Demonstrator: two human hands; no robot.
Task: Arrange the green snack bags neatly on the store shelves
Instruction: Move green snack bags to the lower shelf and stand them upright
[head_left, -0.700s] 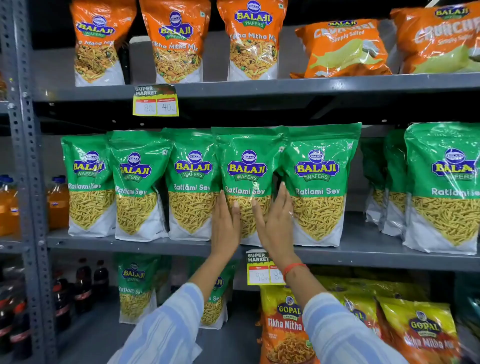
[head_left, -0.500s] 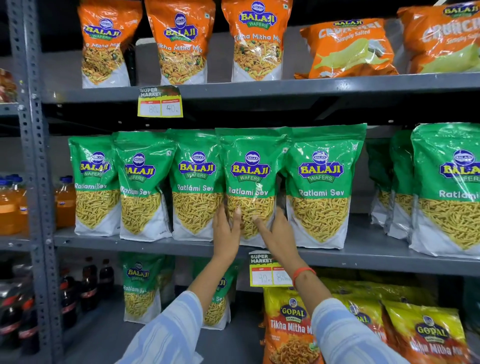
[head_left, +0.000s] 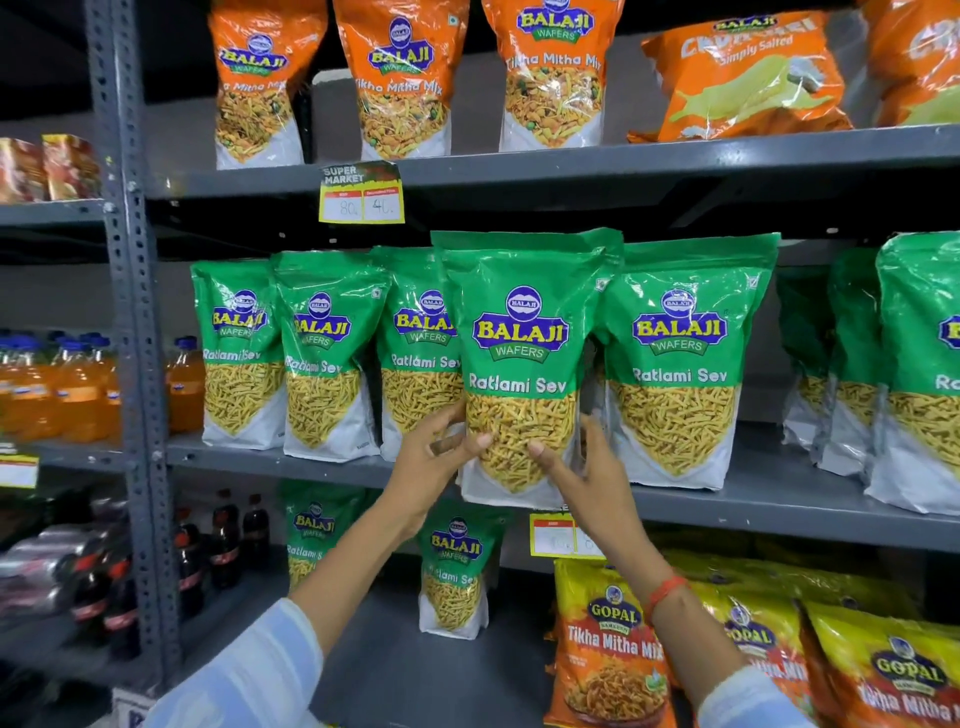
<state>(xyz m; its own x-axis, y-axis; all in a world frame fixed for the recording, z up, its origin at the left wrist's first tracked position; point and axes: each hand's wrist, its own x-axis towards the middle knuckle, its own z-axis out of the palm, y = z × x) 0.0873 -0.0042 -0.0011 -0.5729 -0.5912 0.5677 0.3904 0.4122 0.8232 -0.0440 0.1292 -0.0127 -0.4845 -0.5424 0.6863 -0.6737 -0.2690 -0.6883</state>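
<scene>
A green Ratlami Sev bag (head_left: 522, 364) is held upright in front of the middle shelf (head_left: 779, 512), its bottom hanging just over the shelf's front edge. My left hand (head_left: 434, 457) grips its lower left side and my right hand (head_left: 582, 467) grips its lower right side. Three more green bags (head_left: 324, 353) stand in a row to its left and another green bag (head_left: 675, 364) stands to its right. Further green bags (head_left: 914, 364) stand at the far right. Two green bags (head_left: 454, 577) sit on the lower shelf.
Orange Balaji bags (head_left: 550, 73) line the top shelf. Yellow Gopal bags (head_left: 608, 649) fill the lower right. A grey perforated upright (head_left: 130, 338) divides off bottles of orange drink (head_left: 52, 389) and cola bottles (head_left: 208, 545) at left. Price tags (head_left: 361, 195) hang from the shelf edges.
My hands went from resting flat on the fourth bag's front to gripping its sides. The bag has come forward out of the row and sits higher and nearer to me.
</scene>
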